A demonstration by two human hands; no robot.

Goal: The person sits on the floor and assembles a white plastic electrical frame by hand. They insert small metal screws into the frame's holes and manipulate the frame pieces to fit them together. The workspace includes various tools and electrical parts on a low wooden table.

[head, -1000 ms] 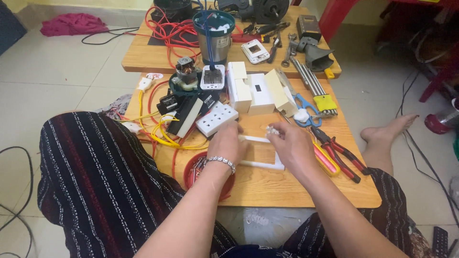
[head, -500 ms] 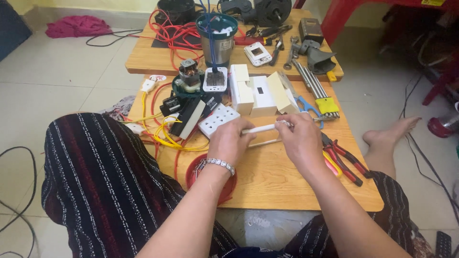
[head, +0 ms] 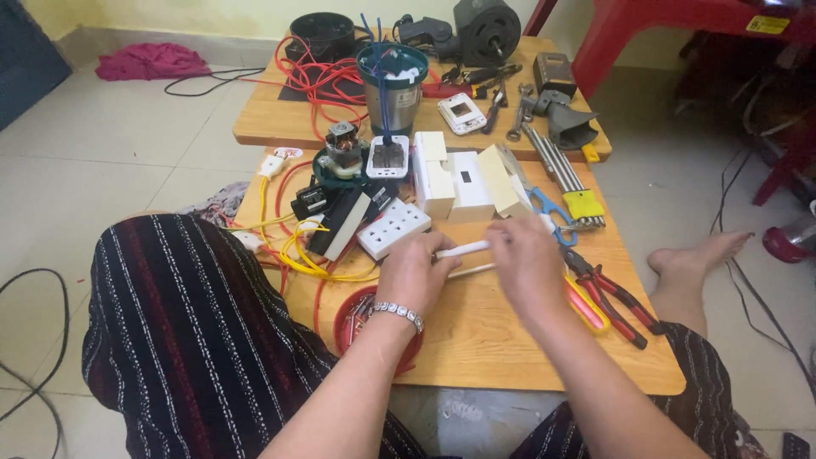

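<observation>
White plastic strips (head: 463, 250) sit level between both hands, just above the wooden table (head: 501, 340). Left hand (head: 414, 276) has its fingers closed around their near end, a beaded bracelet (head: 396, 313) at its wrist; right hand (head: 525, 259) pinches the far end. White socket block (head: 393, 228) lies just beyond, red bowl (head: 361, 319) under the left wrist, red-handled pliers (head: 614, 293) to the right.

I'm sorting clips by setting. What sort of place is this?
Probably a home repair spot on a tiled floor, not a shop. Both hands, left hand and right hand, hold a white tube over a low wooden table crowded with pliers, a socket strip and red wire.
</observation>
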